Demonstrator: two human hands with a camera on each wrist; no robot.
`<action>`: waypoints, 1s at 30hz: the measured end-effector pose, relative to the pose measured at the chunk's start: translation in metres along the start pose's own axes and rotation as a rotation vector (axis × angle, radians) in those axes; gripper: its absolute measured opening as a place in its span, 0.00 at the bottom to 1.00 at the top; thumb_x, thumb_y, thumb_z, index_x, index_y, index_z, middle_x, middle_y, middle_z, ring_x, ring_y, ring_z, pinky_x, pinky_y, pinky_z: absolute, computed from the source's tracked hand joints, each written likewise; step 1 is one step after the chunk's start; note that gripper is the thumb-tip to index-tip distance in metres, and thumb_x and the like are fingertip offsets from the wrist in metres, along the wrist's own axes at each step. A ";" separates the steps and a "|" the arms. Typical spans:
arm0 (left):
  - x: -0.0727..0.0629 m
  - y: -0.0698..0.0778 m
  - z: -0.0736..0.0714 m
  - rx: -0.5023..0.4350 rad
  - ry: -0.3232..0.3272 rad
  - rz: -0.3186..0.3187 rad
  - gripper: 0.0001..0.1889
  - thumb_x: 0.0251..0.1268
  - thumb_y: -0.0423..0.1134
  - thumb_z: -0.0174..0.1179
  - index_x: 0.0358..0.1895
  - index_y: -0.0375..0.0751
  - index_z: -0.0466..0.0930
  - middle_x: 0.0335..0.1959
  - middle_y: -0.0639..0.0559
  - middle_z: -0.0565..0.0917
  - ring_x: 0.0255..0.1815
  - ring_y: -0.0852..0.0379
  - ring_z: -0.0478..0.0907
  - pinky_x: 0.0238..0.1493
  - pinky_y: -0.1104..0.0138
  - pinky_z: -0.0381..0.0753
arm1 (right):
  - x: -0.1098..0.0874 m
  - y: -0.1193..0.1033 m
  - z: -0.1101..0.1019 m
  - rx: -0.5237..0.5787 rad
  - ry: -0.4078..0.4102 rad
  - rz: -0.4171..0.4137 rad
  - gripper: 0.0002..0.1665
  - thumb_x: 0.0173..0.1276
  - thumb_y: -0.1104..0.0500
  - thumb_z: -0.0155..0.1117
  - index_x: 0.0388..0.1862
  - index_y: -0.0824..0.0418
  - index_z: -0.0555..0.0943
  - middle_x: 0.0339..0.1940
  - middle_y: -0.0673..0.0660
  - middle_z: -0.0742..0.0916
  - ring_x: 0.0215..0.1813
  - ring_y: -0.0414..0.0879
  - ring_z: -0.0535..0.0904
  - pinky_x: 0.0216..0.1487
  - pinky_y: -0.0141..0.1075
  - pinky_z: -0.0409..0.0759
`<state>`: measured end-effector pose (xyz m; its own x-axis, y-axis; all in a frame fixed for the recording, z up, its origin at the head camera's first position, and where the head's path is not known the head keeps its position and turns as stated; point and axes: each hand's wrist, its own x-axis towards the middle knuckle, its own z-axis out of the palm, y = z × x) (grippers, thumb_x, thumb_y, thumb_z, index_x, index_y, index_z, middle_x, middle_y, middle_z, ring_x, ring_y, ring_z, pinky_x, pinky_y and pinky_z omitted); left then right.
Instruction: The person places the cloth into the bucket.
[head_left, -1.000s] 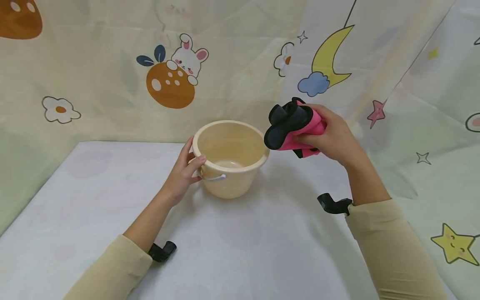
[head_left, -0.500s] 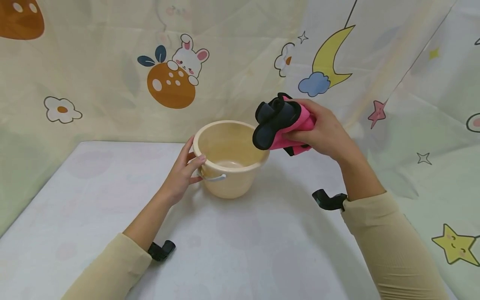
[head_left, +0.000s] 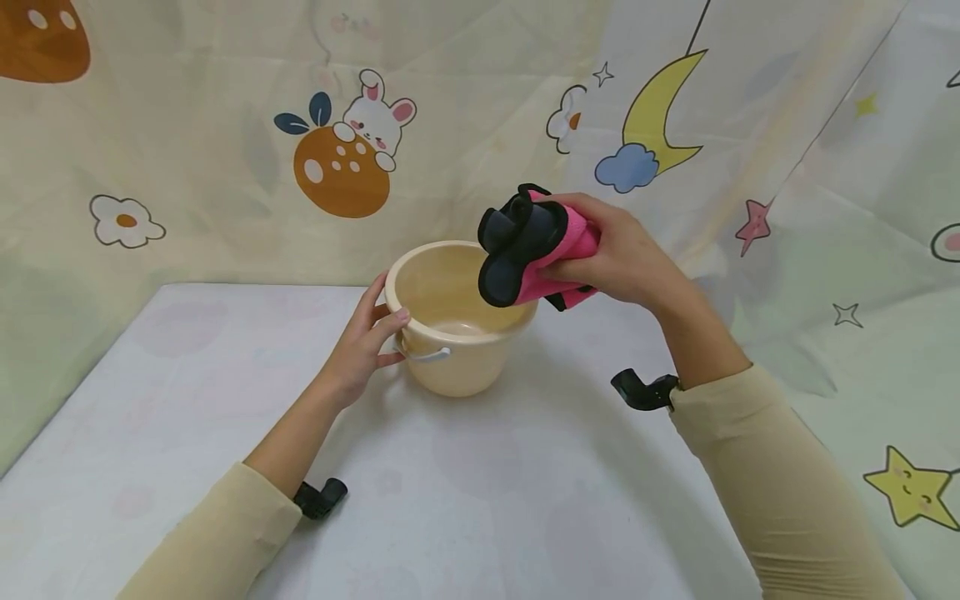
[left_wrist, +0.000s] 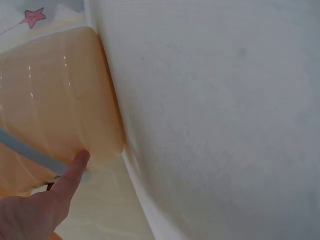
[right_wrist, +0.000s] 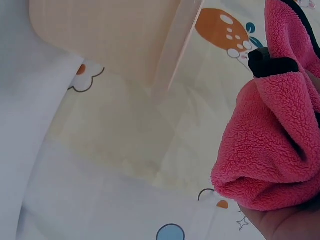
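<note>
A cream plastic bucket [head_left: 457, 362] with a pale handle stands upright on the white table. My left hand [head_left: 360, 354] grips its left side, thumb over the rim and fingers along the outer wall; the left wrist view has one finger [left_wrist: 72, 175] against the bucket wall [left_wrist: 60, 95]. My right hand [head_left: 615, 250] holds a bunched pink fleecy cloth [right_wrist: 275, 145] with black edging and dark patches. In the head view this cloth [head_left: 528, 246] overlaps the bucket's right rim from above. Part of the right palm is hidden behind the cloth in the right wrist view.
Behind the table [head_left: 450, 500] hangs a printed curtain [head_left: 480, 125] with a rabbit, moon and stars, continuing down the right side. A black wrist mount [head_left: 322, 498] sits at the left cuff, another mount [head_left: 645, 390] at the right.
My right hand has carried the pink cloth leftward, from beside the bucket to over its right rim. The left hand and the bucket have stayed in place.
</note>
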<state>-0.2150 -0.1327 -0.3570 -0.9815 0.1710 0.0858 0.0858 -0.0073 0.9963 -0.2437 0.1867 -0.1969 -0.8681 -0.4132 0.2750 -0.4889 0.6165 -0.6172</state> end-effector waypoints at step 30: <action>0.002 0.000 0.000 -0.023 0.002 -0.018 0.38 0.76 0.51 0.51 0.83 0.69 0.45 0.78 0.43 0.60 0.77 0.42 0.61 0.65 0.35 0.72 | 0.036 -0.007 0.038 -0.001 -0.168 0.005 0.41 0.57 0.57 0.80 0.70 0.46 0.75 0.60 0.53 0.80 0.63 0.51 0.73 0.53 0.50 0.85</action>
<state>-0.2174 -0.1322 -0.3572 -0.9832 0.1692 0.0681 0.0645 -0.0269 0.9976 -0.2683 0.1423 -0.2107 -0.8439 -0.5166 0.1446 -0.4849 0.6192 -0.6177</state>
